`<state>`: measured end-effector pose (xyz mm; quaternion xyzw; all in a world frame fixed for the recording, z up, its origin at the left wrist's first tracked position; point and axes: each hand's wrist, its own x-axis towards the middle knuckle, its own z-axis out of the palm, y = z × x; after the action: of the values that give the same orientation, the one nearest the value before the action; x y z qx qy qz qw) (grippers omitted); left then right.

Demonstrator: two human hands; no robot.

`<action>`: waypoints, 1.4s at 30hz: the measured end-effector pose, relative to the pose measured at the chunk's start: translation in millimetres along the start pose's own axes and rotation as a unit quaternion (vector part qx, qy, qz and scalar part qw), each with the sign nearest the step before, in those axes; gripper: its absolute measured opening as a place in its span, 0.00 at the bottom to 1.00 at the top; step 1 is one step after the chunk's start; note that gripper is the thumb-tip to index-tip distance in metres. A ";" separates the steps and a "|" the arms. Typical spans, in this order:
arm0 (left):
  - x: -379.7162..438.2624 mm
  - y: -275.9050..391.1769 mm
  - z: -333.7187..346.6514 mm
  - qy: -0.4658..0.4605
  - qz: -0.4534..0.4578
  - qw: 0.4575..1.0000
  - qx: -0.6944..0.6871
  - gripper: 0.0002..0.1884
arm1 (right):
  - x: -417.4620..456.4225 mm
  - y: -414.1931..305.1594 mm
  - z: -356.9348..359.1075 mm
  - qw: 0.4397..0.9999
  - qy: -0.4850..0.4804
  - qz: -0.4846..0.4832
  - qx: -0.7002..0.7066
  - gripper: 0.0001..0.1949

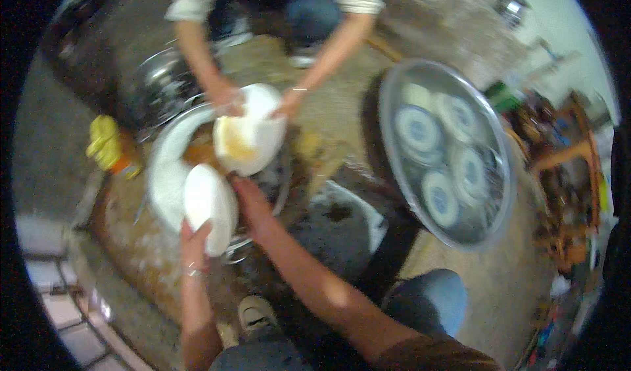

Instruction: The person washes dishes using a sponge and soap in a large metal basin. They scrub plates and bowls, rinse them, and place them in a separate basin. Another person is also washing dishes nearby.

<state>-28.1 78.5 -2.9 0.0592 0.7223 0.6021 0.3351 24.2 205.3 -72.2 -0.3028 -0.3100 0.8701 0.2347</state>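
My left hand [195,245] grips the near edge of a white dish [207,205], which is tilted up on its side. My right hand [252,204] is at the dish's right side; its fingers are blurred and partly hidden, so I cannot tell whether it grips anything. Both hands are over a large round metal basin [157,166] with white suds and brownish liquid. Across from me, a person's two hands [227,100] hold another white dish [263,107], which has a yellow-brown patch on it.
At right, a wide metal tub [394,168] holds several blue-patterned bowls [419,128] in water. A shiny metal basin [160,77] stands at back left, near a yellow bottle [104,141]. A wooden rack [567,154] with mixed items stands far right. A concrete ledge [111,272] runs at lower left.
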 end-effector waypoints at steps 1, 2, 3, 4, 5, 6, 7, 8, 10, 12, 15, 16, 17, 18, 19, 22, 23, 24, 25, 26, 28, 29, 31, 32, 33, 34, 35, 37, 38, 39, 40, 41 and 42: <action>-12.6 10.7 1.4 0.001 -0.009 0.999 -0.045 0.23 | 0.7 5.7 2.5 0.997 -0.052 0.027 0.055 0.22; -15.6 6.3 2.9 -0.017 0.023 1.000 0.001 0.23 | 0.6 7.8 1.9 0.988 -0.098 0.055 0.110 0.24; -15.5 0.7 5.6 -0.036 0.056 0.997 0.045 0.23 | -16.2 10.4 -2.9 0.962 -0.141 0.103 0.208 0.24; -16.2 2.7 24.6 -0.064 0.094 0.990 0.085 0.23 | -27.7 7.4 -20.9 0.979 -0.110 0.085 0.151 0.23; -16.2 9.4 45.5 -0.058 0.175 0.974 0.133 0.23 | -40.1 16.6 -35.0 0.989 -0.074 0.077 0.099 0.21; -14.2 27.9 66.3 -0.047 0.258 0.947 0.184 0.23 | -49.5 26.8 -40.5 0.995 -0.043 0.072 0.054 0.20; -10.6 49.1 82.3 -0.030 0.338 0.913 0.228 0.24 | -55.1 31.8 -38.5 0.997 -0.013 0.071 0.003 0.19; -12.1 76.2 101.2 -0.084 0.329 0.903 0.263 0.25 | -55.0 29.5 -46.6 0.997 0.001 0.073 -0.015 0.19; -11.9 107.2 130.7 -0.189 0.313 0.889 0.276 0.27 | -53.4 29.2 -31.6 0.995 -0.014 0.096 -0.014 0.18; -4.6 95.3 186.8 -0.327 0.250 0.882 0.228 0.28 | -64.9 9.2 -46.2 0.995 -0.017 0.102 0.008 0.18; -39.7 89.7 296.3 -0.393 0.203 0.861 0.252 0.28 | -62.1 -11.0 -78.3 0.984 -0.042 0.091 0.144 0.17; -60.5 84.7 336.3 -0.370 0.289 0.842 0.265 0.28 | -52.4 -10.3 -104.5 0.966 -0.052 0.074 0.243 0.17; -70.2 80.5 355.9 -0.324 0.368 0.822 0.291 0.28 | -50.8 -16.0 -110.0 0.984 -0.039 0.046 0.166 0.17; -69.7 73.3 372.0 -0.290 0.468 0.788 0.277 0.27 | -51.4 -24.2 -104.4 0.995 -0.032 0.022 0.090 0.17; -70.9 65.4 383.4 -0.266 0.518 0.762 0.284 0.26 | -53.5 -33.8 -93.5 1.000 -0.026 -0.002 0.014 0.17; -65.8 12.4 429.0 -0.285 0.536 0.736 0.299 0.30 | -51.5 -40.5 -110.6 0.998 -0.017 -0.054 -0.007 0.18; -66.1 -4.3 448.8 -0.286 0.462 0.755 0.366 0.29 | -44.9 -31.7 -107.6 0.997 -0.051 -0.060 0.020 0.18; -65.5 -19.0 459.0 -0.307 0.424 0.784 0.333 0.25 | -51.3 -26.4 -98.7 0.995 -0.078 -0.045 0.048 0.18; -64.8 -37.2 469.2 -0.326 0.381 0.813 0.295 0.22 | -62.2 -24.9 -96.3 0.994 -0.088 -0.021 0.066 0.19; -70.4 -56.9 476.0 -0.349 0.328 0.841 0.253 0.20 | -70.0 -26.2 -96.5 0.992 -0.096 0.001 0.081 0.19; -77.8 -73.7 467.4 -0.424 0.292 0.830 0.214 0.21 | -84.1 -24.4 -87.6 0.985 -0.119 0.039 0.116 0.19; -84.9 -62.8 457.6 -0.481 0.303 0.787 0.241 0.24 | -87.3 -29.6 -90.2 0.983 -0.125 0.050 0.127 0.19; -77.6 -6.0 411.5 -0.580 0.349 0.669 0.307 0.20 | -84.2 -38.4 -92.4 0.979 -0.135 0.059 0.138 0.20; -66.1 16.5 378.5 -0.556 0.391 0.642 0.355 0.19 | -83.7 -40.5 -87.4 0.977 -0.147 0.062 0.140 0.20; -51.6 37.1 347.7 -0.539 0.442 0.605 0.385 0.18 | -74.1 -47.8 -92.9 0.980 -0.150 0.046 0.126 0.21; -31.9 50.6 307.0 -0.491 0.463 0.625 0.394 0.19 | -69.5 -46.3 -86.4 0.978 -0.163 0.041 0.125 0.21; -9.5 53.2 261.5 -0.443 0.472 0.649 0.400 0.19 | -67.7 -38.7 -82.1 0.976 -0.173 0.049 0.123 0.21; 23.7 60.7 174.8 -0.303 0.491 0.741 0.345 0.17 | -63.8 -23.1 -89.3 0.974 -0.183 0.052 0.120 0.22; 35.3 85.1 126.7 -0.252 0.327 0.844 0.342 0.14 | -59.5 -41.2 -76.9 0.975 -0.146 0.108 0.128 0.22; 65.7 72.6 71.9 -0.106 0.495 0.766 0.395 0.13 | -63.0 -46.8 -51.7 0.964 -0.120 0.182 0.149 0.22; 91.2 67.7 9.2 -0.051 0.485 0.772 0.407 0.11 | -64.2 -45.1 -33.6 0.966 -0.143 0.175 0.125 0.21; 98.8 80.5 -31.3 0.027 0.461 0.820 0.338 0.09 | -58.8 -44.5 -22.5 0.978 -0.113 0.163 0.070 0.21; 110.3 88.9 -67.8 0.141 0.293 0.907 0.266 0.08 | -53.7 -42.0 -10.8 0.985 -0.080 0.153 0.012 0.21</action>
<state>-178.8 100.1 35.8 0.2693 0.8458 0.4605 0.0100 78.7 206.9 -29.8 -0.2727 -0.2672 0.9210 0.0770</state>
